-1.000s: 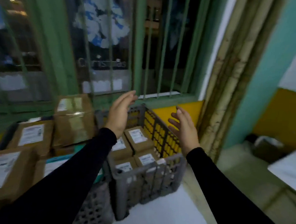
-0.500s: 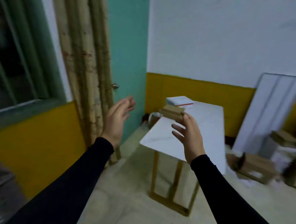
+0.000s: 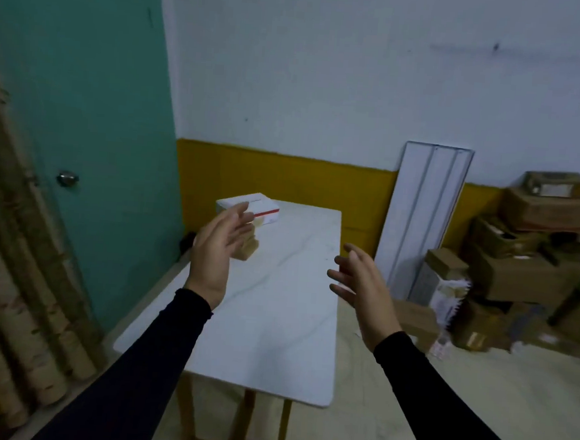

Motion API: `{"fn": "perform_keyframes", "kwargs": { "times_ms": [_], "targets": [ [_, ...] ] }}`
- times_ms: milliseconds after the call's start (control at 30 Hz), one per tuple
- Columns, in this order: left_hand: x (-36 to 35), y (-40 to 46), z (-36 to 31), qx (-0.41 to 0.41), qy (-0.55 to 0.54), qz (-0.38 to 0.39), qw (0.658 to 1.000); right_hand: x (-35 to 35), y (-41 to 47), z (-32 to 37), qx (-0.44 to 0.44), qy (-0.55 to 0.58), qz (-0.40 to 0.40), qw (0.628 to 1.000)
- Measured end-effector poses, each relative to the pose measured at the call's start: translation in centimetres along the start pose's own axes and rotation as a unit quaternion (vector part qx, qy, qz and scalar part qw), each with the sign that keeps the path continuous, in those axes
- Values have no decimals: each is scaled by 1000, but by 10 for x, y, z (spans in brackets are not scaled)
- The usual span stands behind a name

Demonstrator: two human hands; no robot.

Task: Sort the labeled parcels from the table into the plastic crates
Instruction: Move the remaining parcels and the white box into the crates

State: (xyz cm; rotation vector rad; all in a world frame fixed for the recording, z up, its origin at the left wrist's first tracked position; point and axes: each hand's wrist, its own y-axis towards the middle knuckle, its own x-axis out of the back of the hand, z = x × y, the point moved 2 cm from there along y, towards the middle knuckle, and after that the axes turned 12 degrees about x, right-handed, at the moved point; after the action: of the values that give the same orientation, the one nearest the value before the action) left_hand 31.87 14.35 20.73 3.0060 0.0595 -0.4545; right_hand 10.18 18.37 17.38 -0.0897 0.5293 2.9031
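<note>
My left hand [image 3: 212, 254]: raised over the left edge of the table, palm turned inward, fingers straight and loosely spread, holding nothing.
My right hand [image 3: 362, 288]: raised over the right edge of the table, fingers spread and slightly bent, holding nothing and touching nothing.
My sleeves: both arms are in dark long sleeves that reach to the wrists.
Table [image 3: 274, 322]: a white rectangular top with faint grey veining on wooden legs, its far edge against the yellow band of the wall.
White parcel [image 3: 263, 208]: a flat white box with a red stripe on its side, lying at the far left corner of the table.
Brown parcels [image 3: 249, 248]: a small stack of cardboard boxes just in front of the white parcel, near the left edge; my left hand's fingers cover part of it, so I cannot count the boxes for certain.
Door [image 3: 75, 129]: teal, with a round metal knob [image 3: 67, 179], to the left of the table.
White panel [image 3: 422, 218]: leaning upright on the wall just right of the table.
Cardboard boxes [image 3: 534, 247]: a loose heap piled on the floor in the right corner of the room, blurred at the picture's edge.
</note>
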Motion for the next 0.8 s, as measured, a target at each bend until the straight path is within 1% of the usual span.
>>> {"fn": "perform_keyframes", "kwargs": {
  "times_ms": [133,233,367,467,600,700,800],
  "targets": [
    [-58,78,39,37,9,10,999,45,72,-30,-21,-10,1,1000],
    [-109,129,64,46,38,24,998,85,129,-49,-22,-19,-3,1000],
    [-156,197,95,37,51,4,998,126,211,-81,-21,-13,23,999],
    [-180,239,121,40,50,-48,997,152,268,-111,-21,-4,57,998],
    [-210,277,144,58,42,-134,988,171,335,-146,-50,-16,128,990],
    [-224,304,153,47,46,-191,979,170,391,-165,-61,-8,181,981],
    [-220,328,160,43,58,-246,967,157,431,-181,-75,1,229,970]
  ]
}}
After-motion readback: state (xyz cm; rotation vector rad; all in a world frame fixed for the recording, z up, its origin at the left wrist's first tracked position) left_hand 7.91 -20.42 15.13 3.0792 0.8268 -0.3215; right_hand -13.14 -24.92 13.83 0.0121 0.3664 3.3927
